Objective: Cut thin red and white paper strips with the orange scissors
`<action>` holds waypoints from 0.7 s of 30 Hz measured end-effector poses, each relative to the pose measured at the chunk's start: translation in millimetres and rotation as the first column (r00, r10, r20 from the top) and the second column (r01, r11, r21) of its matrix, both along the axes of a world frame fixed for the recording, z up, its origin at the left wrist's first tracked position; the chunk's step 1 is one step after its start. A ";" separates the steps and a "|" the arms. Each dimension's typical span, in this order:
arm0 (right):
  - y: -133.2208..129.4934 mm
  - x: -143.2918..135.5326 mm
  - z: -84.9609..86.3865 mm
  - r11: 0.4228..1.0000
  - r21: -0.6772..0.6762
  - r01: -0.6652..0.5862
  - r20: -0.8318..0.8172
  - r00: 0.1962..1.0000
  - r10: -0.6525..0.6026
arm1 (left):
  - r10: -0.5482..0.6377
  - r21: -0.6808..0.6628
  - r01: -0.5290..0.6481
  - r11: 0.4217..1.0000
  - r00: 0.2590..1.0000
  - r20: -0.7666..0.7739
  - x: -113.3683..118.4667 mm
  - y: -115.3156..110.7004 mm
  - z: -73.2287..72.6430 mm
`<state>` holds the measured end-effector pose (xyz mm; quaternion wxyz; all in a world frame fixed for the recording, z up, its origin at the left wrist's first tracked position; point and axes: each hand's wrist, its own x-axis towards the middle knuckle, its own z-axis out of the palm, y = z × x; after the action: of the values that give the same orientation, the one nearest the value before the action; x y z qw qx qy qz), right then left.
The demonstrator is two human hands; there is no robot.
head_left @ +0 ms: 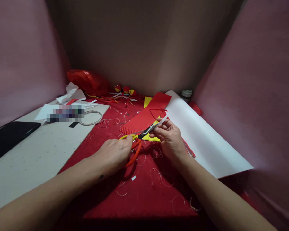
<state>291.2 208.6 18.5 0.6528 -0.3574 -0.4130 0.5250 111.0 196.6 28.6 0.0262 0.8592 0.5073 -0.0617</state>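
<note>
My left hand (118, 152) is closed round the handles of a pair of scissors (135, 153), one handle yellow and the other red-orange. Their dark blades point up and right to my right hand (170, 136). Between the fingers of that hand a narrow strip (163, 119) is pinched; it shows white near the fingers, and a red bent length lies beyond it. The blade tips are at the strip, close to the fingertips. Under the hands lie red sheets (144, 118) in a stack and yellow sheets (150, 138), partly covered by the right hand.
A large white sheet (207, 141) curls along the right. On the left, a pale board (50, 154) bears a black flat object (12, 136) and a ring (91, 118). Small red-yellow ornaments (125, 89) and a red plastic bag (86, 80) sit at the back. Thread scraps litter the red cloth (135, 199).
</note>
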 end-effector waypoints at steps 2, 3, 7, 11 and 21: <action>0.9 0.0 -0.9 1.000 0.009 0.002 -0.013 1.000 -0.002 | 0.002 0.003 -0.002 1.000 1.000 -0.001 -0.2 0.5 -0.9; 1.4 0.0 -1.5 1.000 0.013 0.002 -0.018 1.000 -0.002 | 0.005 0.004 -0.005 1.000 1.000 0.002 -0.4 0.7 -1.1; 2.3 0.1 -3.1 1.000 0.025 0.000 -0.024 1.000 0.000 | -0.014 0.009 0.014 1.000 1.000 0.024 -1.6 1.1 -1.8; 2.0 0.1 -2.6 0.999 0.032 0.002 -0.023 1.000 -0.001 | -0.025 0.023 0.024 0.999 0.998 0.051 -2.9 2.3 -2.3; 2.6 0.4 -2.4 1.000 0.017 -0.004 -0.018 1.000 0.004 | -0.002 -0.051 0.006 0.999 0.998 0.065 -1.4 4.8 0.8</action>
<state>291.6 211.2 16.1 0.6584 -0.3465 -0.4121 0.5259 109.6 201.5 29.4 0.0644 0.8608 0.5027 -0.0469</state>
